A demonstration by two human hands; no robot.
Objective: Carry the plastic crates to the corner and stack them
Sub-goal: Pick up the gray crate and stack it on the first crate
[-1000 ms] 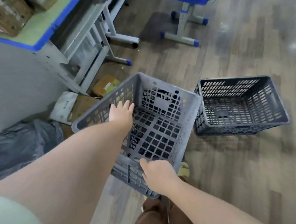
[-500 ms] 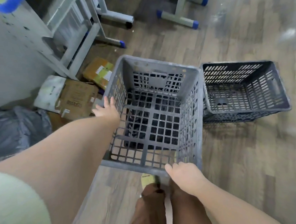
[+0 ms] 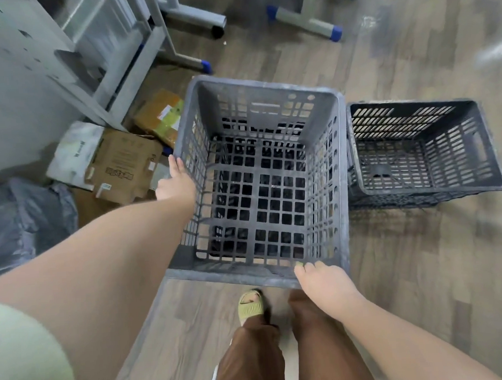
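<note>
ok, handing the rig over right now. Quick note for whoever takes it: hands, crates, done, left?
Left hand: fingers straight against the left outer wall of the light grey plastic lattice crate.
Right hand: fingers curled over its near rim.
Crates: the grey one is upright, just left of the dark grey slotted plastic crate on the wooden floor, with the flattened cardboard box on its other side.
Done: the crates are side by side.
Left: stack them. I can't tell whether the grey one rests on the floor.
</note>
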